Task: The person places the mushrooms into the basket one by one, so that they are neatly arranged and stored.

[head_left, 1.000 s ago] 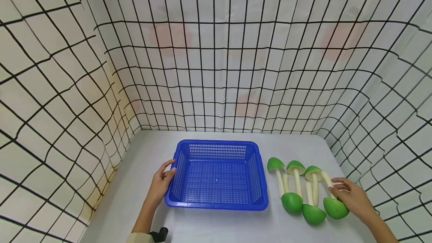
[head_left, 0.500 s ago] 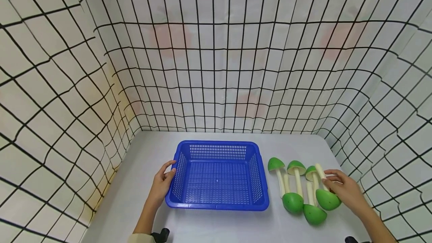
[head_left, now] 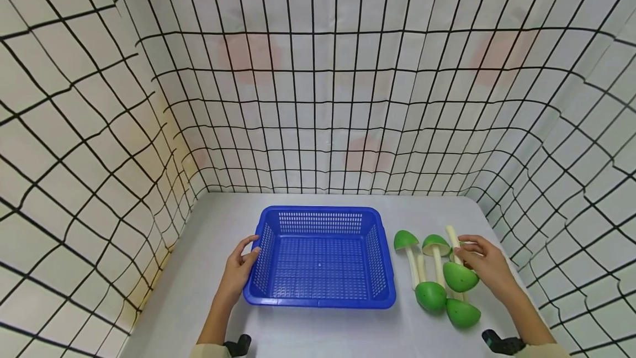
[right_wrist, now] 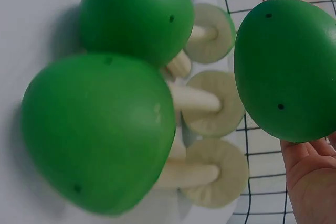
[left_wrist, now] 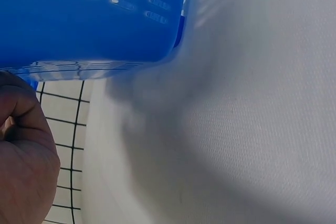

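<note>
Across the back and both sides we have white walling marked with a black line grid, which encloses a flat white bench. Near the middle of the bench sits a rectangular blue plastic basket with perforated walls, no mushroom inside it.

Our left hand holds the basket's left rim between thumb and fingers, the same grip as one second ago. Our right hand has travelled left over that second, its fingers closed on the pale stem of a green domed-cap mushroom, smooth and plastic-looking.

That held mushroom lay at the right end of the near row; it is now raised, stem pointing away from us, above its neighbours. In the head view it mostly hides the rightmost far-row mushroom, which the right wrist view shows. Two others remain in the far row, left and middle; two in the near row, left and right.

Our reading: one mushroom is separated from the group, five are left lying to the basket's right, and the basket is being steadied.
</note>
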A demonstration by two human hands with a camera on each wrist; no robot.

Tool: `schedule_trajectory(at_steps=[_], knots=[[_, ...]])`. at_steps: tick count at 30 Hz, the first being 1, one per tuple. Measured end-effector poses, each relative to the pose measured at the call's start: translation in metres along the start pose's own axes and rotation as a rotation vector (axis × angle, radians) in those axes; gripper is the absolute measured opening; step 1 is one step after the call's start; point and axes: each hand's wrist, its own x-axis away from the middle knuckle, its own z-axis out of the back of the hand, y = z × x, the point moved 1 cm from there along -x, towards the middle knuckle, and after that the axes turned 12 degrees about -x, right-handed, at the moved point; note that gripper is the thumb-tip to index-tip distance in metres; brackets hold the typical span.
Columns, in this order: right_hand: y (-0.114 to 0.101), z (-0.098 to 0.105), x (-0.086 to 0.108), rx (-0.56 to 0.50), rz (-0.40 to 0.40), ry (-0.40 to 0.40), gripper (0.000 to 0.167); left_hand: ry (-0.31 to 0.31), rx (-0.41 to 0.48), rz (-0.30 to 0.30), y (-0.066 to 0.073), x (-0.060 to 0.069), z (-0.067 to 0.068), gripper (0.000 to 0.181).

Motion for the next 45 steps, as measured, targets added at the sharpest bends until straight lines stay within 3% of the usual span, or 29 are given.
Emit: schedule_trajectory(at_steps=[5,14,24,32,39,45], knots=[[-0.006,-0.010,-0.005,-0.024,0.034,-0.020,0.056,0.015,-0.001,-0.019,-0.006,-0.002,-0.002,0.044],[-0.030,-0.030,-0.012,-0.091,0.055,-0.065,0.057,0.020,-0.019,-0.022,-0.005,-0.001,-0.002,0.044],[-0.051,-0.059,-0.023,-0.169,0.041,-0.089,0.057,0.011,-0.003,0.003,0.007,0.002,-0.003,0.041],[-0.065,-0.078,-0.028,-0.223,0.038,-0.104,0.056,0.015,-0.011,-0.031,0.001,0.000,0.000,0.038],[-0.076,-0.093,-0.028,-0.263,0.040,-0.126,0.057,0.011,-0.045,-0.020,-0.001,-0.003,0.000,0.035],[-0.081,-0.107,-0.029,-0.293,0.036,-0.151,0.057,0.001,-0.063,0.006,0.013,0.005,0.002,0.036]])
